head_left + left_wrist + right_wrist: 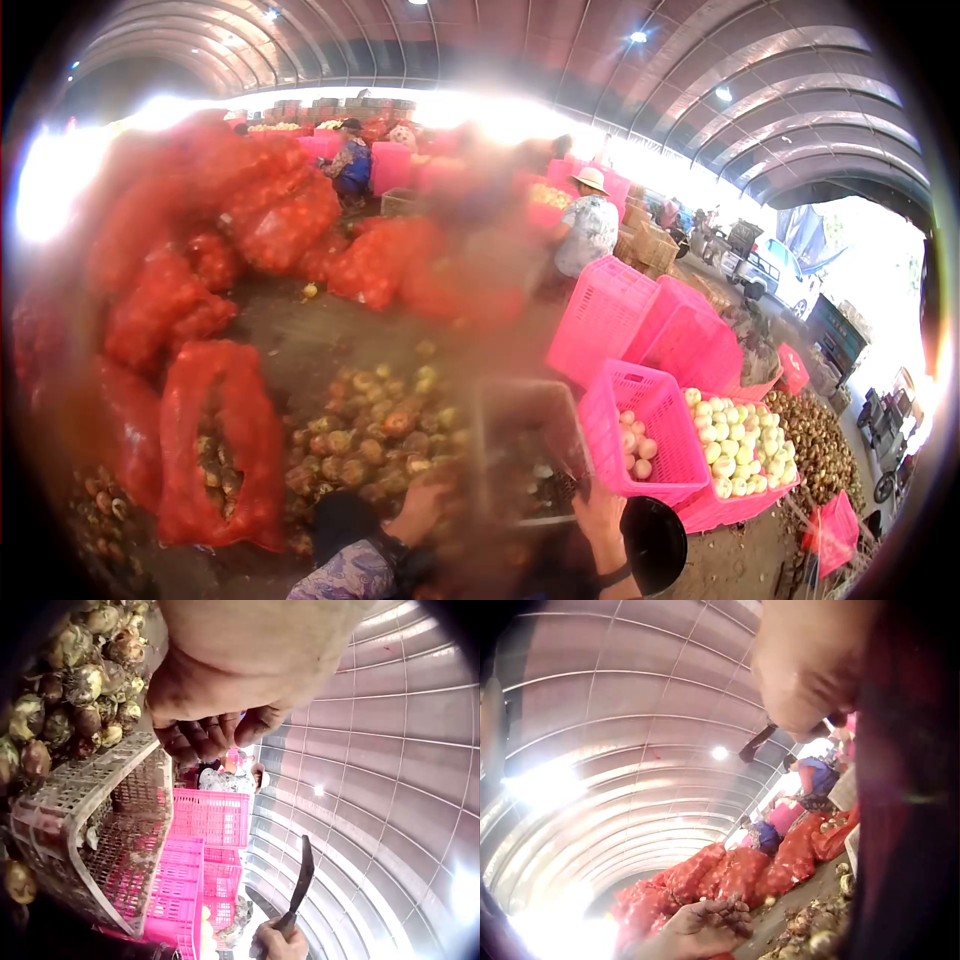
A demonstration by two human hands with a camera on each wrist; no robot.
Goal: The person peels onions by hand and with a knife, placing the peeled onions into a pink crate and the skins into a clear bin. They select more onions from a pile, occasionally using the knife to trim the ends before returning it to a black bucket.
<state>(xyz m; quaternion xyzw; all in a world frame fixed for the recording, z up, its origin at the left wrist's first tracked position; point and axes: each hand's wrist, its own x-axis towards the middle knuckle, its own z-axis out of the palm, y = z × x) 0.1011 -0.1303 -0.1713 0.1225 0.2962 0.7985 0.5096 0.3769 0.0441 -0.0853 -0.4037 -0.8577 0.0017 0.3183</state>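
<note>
My right hand [600, 515] grips a knife [304, 879] by its handle, blade up in the left wrist view. The same hand [806, 682] fills the top of the right wrist view. My left hand [420, 512] hovers at the near edge of a heap of unpeeled onions [370, 430], its fingers loosely bent with nothing seen in them. Between the hands stands a dirty grey crate [483, 450], with a few pale pieces inside. Right of it, a pink crate [655, 400] holds several peeled onions [640, 455].
A second pink crate [735, 505] is piled with peeled onions. Empty pink crates [605, 310] lean behind. Red mesh sacks [375, 265] line the left and back, one open sack [180, 440] near me. A person in a hat [590, 225] works beyond; more onions [825, 440] lie right.
</note>
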